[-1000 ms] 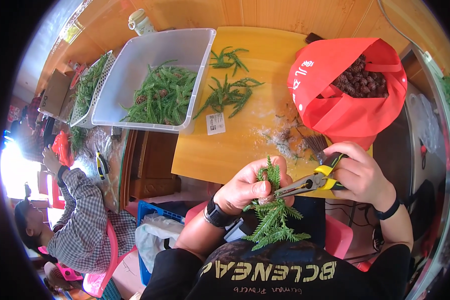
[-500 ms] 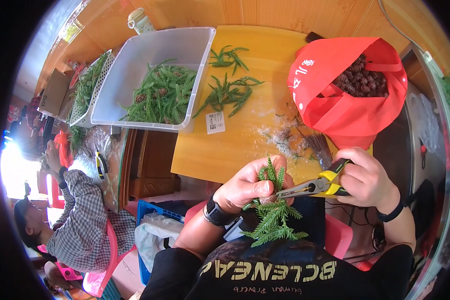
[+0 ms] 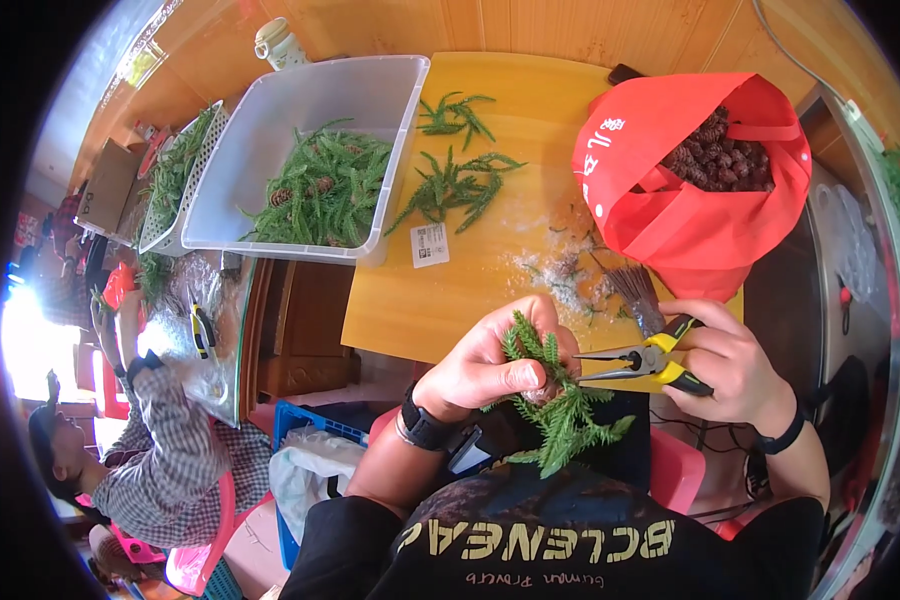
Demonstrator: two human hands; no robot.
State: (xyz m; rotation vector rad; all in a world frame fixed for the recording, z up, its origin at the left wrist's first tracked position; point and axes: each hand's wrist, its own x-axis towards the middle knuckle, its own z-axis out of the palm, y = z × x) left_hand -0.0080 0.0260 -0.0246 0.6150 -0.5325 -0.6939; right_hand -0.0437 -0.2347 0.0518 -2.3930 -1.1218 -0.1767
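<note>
In front of my chest, my left hand point(image 3: 482, 366) pinches an artificial green fir sprig point(image 3: 570, 432) between thumb and fingers. A small brownish pine cone point(image 3: 542, 394) shows partly among its needles, below my thumb. My right hand point(image 3: 728, 362) is wrapped round the yellow-and-black handles of needle-nose pliers point(image 3: 638, 360). The jaws stand parted and point left, with their tips by the sprig and my left fingers. Whether a wire lies between them is too small to tell.
Beyond my hands, a yellow table point(image 3: 390, 320) bears a clear bin point(image 3: 300, 245) of green sprigs, loose sprigs point(image 3: 460, 190), a white label point(image 3: 430, 245), a small brush point(image 3: 635, 295) and white flakes point(image 3: 565, 280). A red bag point(image 3: 690, 230) holds pine cones. A co-worker point(image 3: 170, 440) sits at left.
The pliers' jaws have parted and shifted slightly right and up. My left hand has turned the sprig a little. The co-worker's arms have moved.
</note>
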